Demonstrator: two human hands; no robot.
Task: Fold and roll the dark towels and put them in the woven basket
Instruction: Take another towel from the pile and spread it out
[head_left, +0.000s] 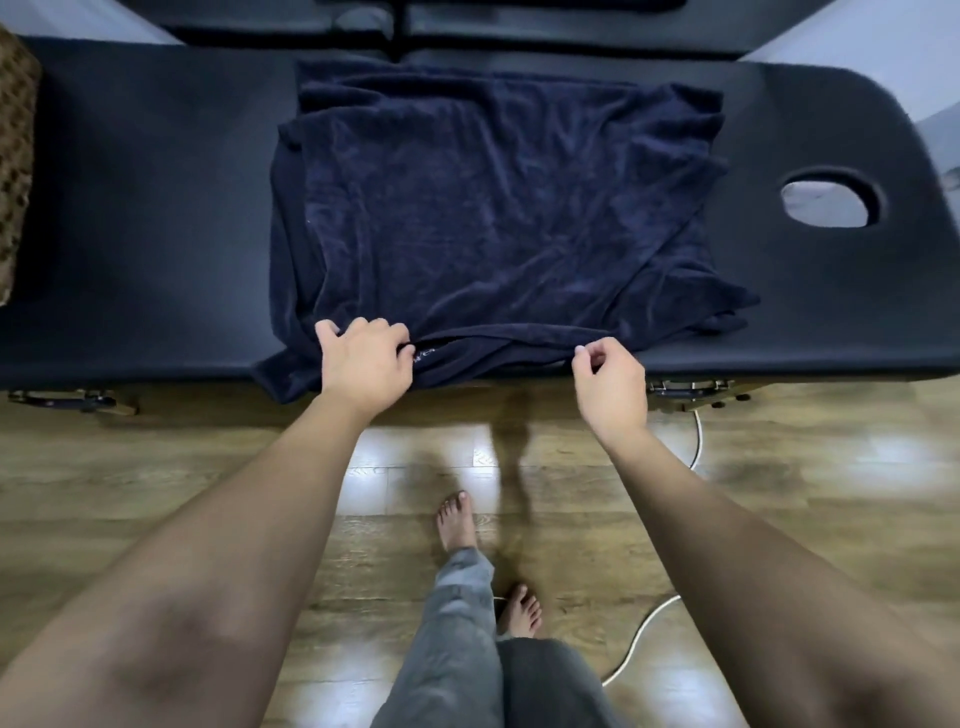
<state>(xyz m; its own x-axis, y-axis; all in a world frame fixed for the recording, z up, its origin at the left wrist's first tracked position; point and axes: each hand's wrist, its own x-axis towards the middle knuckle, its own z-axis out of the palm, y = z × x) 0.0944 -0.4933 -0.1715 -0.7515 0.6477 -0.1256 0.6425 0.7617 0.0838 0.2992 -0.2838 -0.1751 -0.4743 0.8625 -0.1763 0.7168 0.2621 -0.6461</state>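
Both grips pinch near edge of dark navy terry towel (498, 208): left hand (366, 361), right hand (610, 379). Folding step (towel rumpled); next, carry edge across black padded bench (156, 208).

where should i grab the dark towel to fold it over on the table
Take the dark towel by its near hem, coming from the table's near side. That edge lies at the table's front lip, closest to the hands; the left hand and right hand already pinch it apart, so it can lift evenly.
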